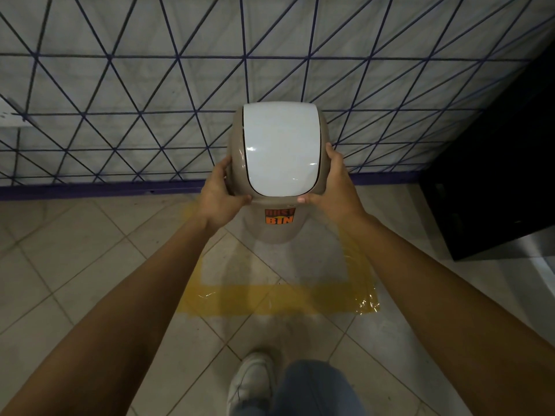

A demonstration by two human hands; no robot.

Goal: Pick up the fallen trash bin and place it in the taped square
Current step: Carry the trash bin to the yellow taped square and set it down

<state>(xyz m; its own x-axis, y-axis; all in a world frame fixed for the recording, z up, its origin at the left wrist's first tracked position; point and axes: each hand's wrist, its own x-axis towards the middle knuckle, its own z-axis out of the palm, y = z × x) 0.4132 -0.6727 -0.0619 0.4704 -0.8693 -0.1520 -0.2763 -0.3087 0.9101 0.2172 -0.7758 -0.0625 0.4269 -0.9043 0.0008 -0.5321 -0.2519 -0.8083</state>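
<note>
Tiled floor (75, 250), upright trash bin (277, 232) between hands.

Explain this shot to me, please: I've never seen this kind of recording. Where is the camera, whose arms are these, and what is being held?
There is no machine. One wide-angle camera on a person's head looks down along both bare arms. The left hand and right hand grip the sides of an upright beige trash bin with a white swing lid. It is over the yellow taped square on the tiled floor, beside a patterned wall. Whether its base touches the floor is unclear. A white shoe shows below.
</note>
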